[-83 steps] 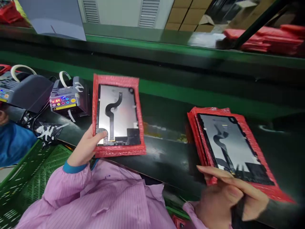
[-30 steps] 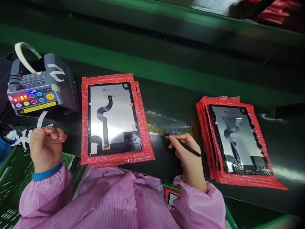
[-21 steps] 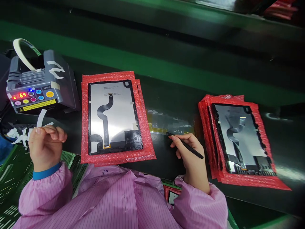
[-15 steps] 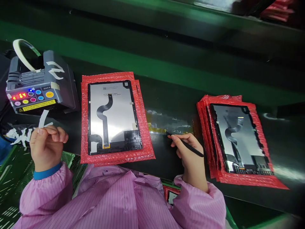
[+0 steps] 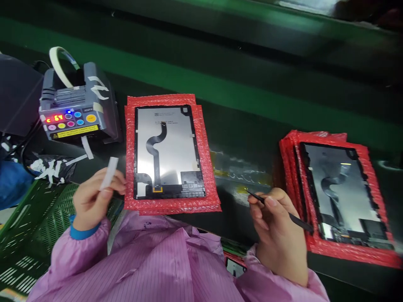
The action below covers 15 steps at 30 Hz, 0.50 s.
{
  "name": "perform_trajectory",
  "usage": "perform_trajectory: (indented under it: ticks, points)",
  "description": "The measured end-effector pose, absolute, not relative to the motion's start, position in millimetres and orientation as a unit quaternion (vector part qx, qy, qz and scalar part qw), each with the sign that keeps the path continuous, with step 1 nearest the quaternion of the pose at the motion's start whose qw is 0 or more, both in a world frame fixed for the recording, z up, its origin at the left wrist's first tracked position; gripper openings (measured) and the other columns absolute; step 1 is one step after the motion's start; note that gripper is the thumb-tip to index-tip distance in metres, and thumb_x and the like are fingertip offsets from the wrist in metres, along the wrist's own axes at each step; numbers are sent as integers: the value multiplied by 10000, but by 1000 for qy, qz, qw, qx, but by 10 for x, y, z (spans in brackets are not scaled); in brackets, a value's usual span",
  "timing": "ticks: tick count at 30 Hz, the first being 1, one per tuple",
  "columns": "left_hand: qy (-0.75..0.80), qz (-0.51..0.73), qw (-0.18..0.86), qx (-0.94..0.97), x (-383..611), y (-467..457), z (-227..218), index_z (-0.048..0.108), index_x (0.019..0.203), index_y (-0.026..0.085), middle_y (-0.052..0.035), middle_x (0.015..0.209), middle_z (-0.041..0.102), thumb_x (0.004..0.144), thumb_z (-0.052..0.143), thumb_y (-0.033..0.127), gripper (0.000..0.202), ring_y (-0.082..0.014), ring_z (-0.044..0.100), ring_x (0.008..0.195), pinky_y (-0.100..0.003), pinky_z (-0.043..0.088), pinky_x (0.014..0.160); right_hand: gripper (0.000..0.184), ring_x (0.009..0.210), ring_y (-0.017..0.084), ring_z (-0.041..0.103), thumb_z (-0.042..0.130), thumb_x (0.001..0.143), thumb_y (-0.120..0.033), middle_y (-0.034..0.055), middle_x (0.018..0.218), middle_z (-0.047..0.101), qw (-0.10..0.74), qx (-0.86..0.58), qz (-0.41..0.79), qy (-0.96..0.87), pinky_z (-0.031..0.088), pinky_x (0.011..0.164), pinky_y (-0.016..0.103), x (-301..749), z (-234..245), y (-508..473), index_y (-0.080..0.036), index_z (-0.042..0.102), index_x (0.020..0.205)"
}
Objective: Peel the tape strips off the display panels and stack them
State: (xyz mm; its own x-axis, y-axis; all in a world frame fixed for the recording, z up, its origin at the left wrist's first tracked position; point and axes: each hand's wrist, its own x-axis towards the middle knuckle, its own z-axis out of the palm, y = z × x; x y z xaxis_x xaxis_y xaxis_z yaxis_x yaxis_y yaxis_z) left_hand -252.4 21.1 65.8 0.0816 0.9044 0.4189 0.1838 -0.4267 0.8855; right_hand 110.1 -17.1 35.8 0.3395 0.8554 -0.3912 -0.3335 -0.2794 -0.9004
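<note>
Tape (image 5: 109, 173) is pinched in the left hand (image 5: 92, 202), tweezers (image 5: 299, 222) in the right hand (image 5: 278, 239); the dark bench (image 5: 231, 216) bears screens (image 5: 179, 147) and a dispenser (image 5: 105, 115), a green crate (image 5: 59, 207) beside it.

On the bench (image 5: 242, 126) the tape machine (image 5: 72, 110) stood at the person's left, a tape end (image 5: 87, 147) hanging at its front and scraps (image 5: 52, 170) lying before it, the crate (image 5: 59, 218) below the near edge. Next to the right came a panel (image 5: 179, 147) on its wrap (image 5: 211, 180), with the left hand (image 5: 94, 199) just left of it, strip (image 5: 109, 173) in the fingers, while a second panel (image 5: 349, 205) lay well to the right atop stacked wraps (image 5: 377, 176). Between the two I saw film (image 5: 242, 170) on the bench and, nearer the person, the right hand (image 5: 280, 235) with tweezers (image 5: 297, 221).
</note>
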Motion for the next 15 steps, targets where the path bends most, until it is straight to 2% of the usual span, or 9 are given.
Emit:
perform_trajectory:
  ticks: [3, 7, 10, 15]
  points:
    - [369, 419, 258, 788, -2407, 187, 695, 721, 1042, 182, -67, 880, 775, 1005, 528, 302, 229, -249, 716, 963, -413, 555, 868, 381, 411, 60, 527, 902, 696, -370, 8, 637, 704, 528, -588, 570, -226, 280, 291, 83, 802, 536, -234, -197, 566, 653]
    - [336, 355, 191, 851, -2275, 190, 653, 612, 1135, 185, -73, 1038, 781, 1023, 452, 264, 211, -259, 671, 1188, -456, 477, 1040, 271, 509, 129, 674, 828, 819, -300, 48, 739, 747, 505, -566, 575, -305, 407, 321, 123, 380, 666, -334, -200, 601, 710]
    - [323, 326, 193, 868, -2239, 187, 575, 563, 1195, 176, -76, 1120, 771, 1027, 420, 202, 223, -247, 631, 1270, -472, 415, 1128, 217, 576, 160, 730, 788, 866, -229, 48, 808, 768, 496, -553, 565, -359, 484, 365, 154, 163, 717, -344, -207, 608, 746]
    - [309, 317, 210, 872, -2242, 182, 465, 532, 1182, 182, -96, 1185, 747, 1008, 472, 168, 185, -247, 609, 1298, -487, 362, 1180, 188, 602, 158, 736, 761, 893, -211, 47, 824, 774, 496, -545, 556, -384, 508, 388, 162, -3, 769, -271, -208, 624, 763]
